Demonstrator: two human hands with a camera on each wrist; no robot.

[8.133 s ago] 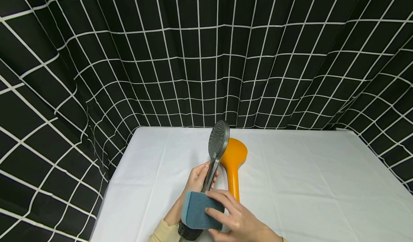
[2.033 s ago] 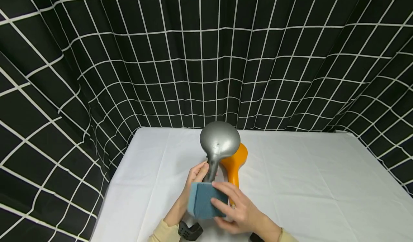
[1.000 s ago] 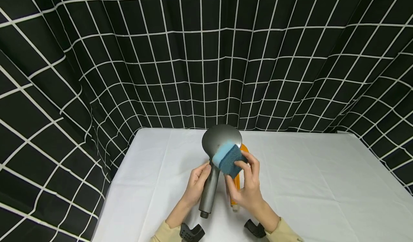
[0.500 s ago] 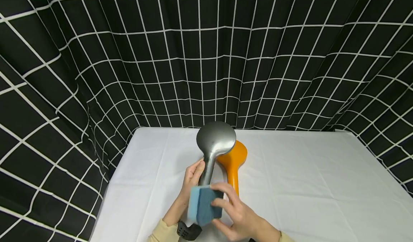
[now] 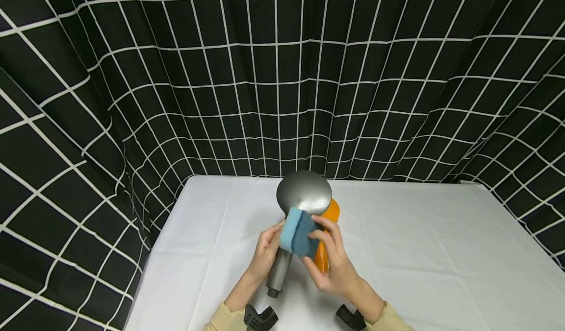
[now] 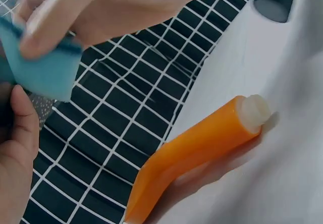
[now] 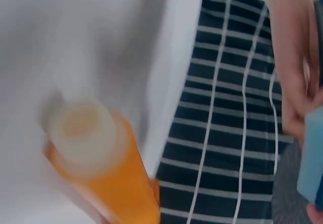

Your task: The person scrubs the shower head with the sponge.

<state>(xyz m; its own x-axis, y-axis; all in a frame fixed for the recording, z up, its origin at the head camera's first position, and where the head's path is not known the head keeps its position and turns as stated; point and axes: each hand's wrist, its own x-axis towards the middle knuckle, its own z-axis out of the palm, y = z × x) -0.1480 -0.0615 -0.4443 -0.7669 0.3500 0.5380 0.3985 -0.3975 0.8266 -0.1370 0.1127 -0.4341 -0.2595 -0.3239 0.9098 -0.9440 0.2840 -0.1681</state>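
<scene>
In the head view my left hand (image 5: 264,255) grips the neck of a dark grey handheld shower head (image 5: 304,191), its smooth back facing up. My right hand (image 5: 339,265) pinches a two-tone blue sponge (image 5: 302,233) with thumb and fingertips. The sponge's light side lies over the upper handle, close to the left fingers, and hides part of the neck. Below it the handle's lower end and threaded tip stay visible. Both wrist views catch the sponge at their edges, the left wrist view showing its pale blue side (image 6: 50,75).
An orange shower head (image 5: 332,211) lies on the white-covered table (image 5: 419,238), partly behind the right hand and grey head. Its pale threaded end (image 6: 254,112) shows in the left wrist view. A black curtain (image 5: 287,90) with a white grid surrounds the table's back and sides.
Within the last half second the sponge has moved up the handle to the neck. Eight seconds ago the grey shower head's spray face showed; now its back does. The left hand keeps its grip.
</scene>
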